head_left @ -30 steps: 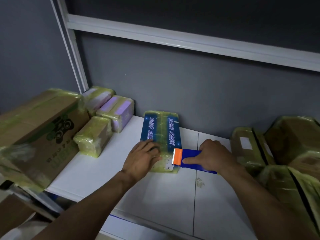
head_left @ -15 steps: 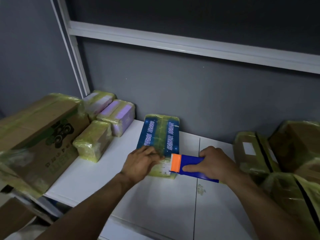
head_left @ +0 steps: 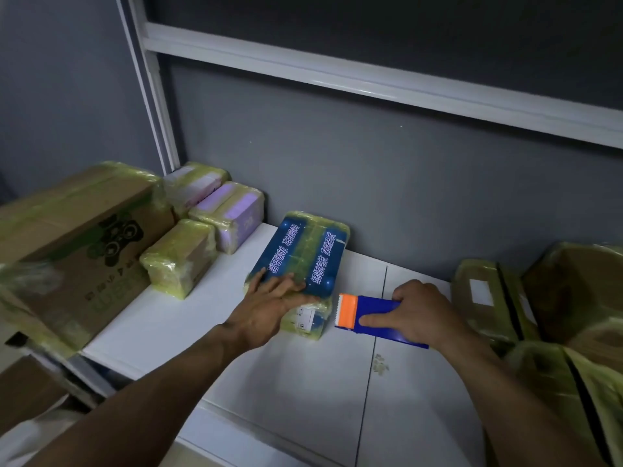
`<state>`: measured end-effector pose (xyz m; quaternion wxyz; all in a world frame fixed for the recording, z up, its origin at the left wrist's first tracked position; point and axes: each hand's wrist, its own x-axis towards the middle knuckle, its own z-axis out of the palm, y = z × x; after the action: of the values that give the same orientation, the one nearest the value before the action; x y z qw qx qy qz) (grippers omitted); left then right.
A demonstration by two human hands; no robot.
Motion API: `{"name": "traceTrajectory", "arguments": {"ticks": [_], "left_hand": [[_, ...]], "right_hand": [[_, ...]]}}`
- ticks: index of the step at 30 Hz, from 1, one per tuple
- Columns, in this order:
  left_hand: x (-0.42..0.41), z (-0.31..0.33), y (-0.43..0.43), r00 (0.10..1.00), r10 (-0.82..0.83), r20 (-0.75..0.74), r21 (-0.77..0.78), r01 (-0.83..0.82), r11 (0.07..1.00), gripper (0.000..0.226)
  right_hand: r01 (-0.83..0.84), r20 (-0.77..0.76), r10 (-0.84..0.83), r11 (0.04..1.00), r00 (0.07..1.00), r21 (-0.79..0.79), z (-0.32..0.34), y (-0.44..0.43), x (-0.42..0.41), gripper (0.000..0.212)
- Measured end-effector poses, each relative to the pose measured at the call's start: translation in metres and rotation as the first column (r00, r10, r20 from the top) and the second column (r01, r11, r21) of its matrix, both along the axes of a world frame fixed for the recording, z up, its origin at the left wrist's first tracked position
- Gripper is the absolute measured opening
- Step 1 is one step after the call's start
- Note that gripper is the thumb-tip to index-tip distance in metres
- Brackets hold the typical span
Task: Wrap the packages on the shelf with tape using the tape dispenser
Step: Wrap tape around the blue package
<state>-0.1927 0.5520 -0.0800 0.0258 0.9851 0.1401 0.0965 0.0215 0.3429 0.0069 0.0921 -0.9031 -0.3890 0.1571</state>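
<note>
On the white shelf, close to the back wall, lies the blue package, partly banded in yellowish tape. Flat on its near end rests the left hand, fingers spread; the right hand grips the tape dispenser, whose orange toothed head sits just beside the package's near right corner. Likely faults: light pressure lets the package swivel when tape is drawn; slack tape creases or sticks to itself. No tape strand between blade and package can be made out; the roll is hidden under the right hand; wrapped parcels at right are cut by the frame edge.
</note>
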Motion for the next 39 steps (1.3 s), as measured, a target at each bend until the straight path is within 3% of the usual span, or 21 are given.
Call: {"name": "traceTrajectory", "arguments": {"ticks": [3, 7, 11, 17, 20, 25, 27, 29, 31, 35, 39], "left_hand": [[0.0, -0.001, 0.001, 1.0, -0.006, 0.018, 0.005, 0.006, 1.0, 0.079], [0.008, -0.006, -0.008, 0.981, -0.002, 0.195, -0.193, 0.041, 0.98, 0.041], [0.017, -0.01, -0.011, 0.962, 0.079, 0.261, -0.323, 0.01, 0.946, 0.027], [0.005, -0.015, 0.011, 0.952, 0.035, 0.304, -0.318, 0.066, 0.946, 0.044], [-0.008, -0.013, 0.024, 0.955, 0.052, 0.292, -0.293, 0.038, 0.955, 0.037], [-0.007, -0.003, 0.012, 0.985, -0.005, 0.174, -0.19, 0.038, 0.981, 0.034], [-0.006, -0.005, 0.008, 0.993, -0.021, 0.115, -0.122, 0.035, 0.992, 0.042], [-0.009, -0.006, 0.007, 0.988, -0.025, 0.15, -0.11, 0.042, 0.993, 0.043], [-0.008, -0.007, 0.004, 0.967, 0.001, 0.255, -0.163, 0.042, 0.986, 0.032], [0.01, -0.011, -0.007, 0.9, 0.183, 0.396, -0.315, -0.054, 0.948, 0.044], [0.015, -0.02, -0.008, 0.832, 0.313, 0.458, -0.421, -0.108, 0.901, 0.041]], "right_hand": [[-0.004, -0.022, 0.004, 1.0, 1.0, 0.022, -0.003, -0.002, 0.002, 0.068], [-0.021, -0.014, 0.021, 1.0, 1.0, 0.013, -0.002, -0.003, 0.001, 0.068], [-0.028, -0.044, 0.029, 0.999, 0.999, 0.028, -0.002, -0.005, 0.002, 0.066], [-0.008, -0.17, 0.026, 0.994, 0.985, 0.109, -0.008, -0.013, 0.0, 0.073], [-0.005, -0.147, 0.022, 0.993, 0.989, 0.119, -0.008, -0.025, 0.01, 0.077], [-0.004, -0.076, 0.01, 0.997, 0.997, 0.08, -0.016, -0.03, 0.019, 0.064], [-0.002, -0.082, 0.007, 0.998, 0.997, 0.07, -0.02, -0.029, 0.02, 0.065], [-0.002, -0.073, 0.007, 0.998, 0.997, 0.063, -0.025, -0.027, 0.022, 0.066], [-0.005, -0.055, 0.008, 0.999, 0.998, 0.051, -0.03, -0.023, 0.022, 0.068], [-0.007, -0.038, 0.007, 1.0, 0.999, 0.015, -0.042, -0.008, 0.022, 0.07], [0.011, -0.036, -0.012, 1.0, 0.999, -0.018, -0.052, 0.008, 0.018, 0.072]]}}
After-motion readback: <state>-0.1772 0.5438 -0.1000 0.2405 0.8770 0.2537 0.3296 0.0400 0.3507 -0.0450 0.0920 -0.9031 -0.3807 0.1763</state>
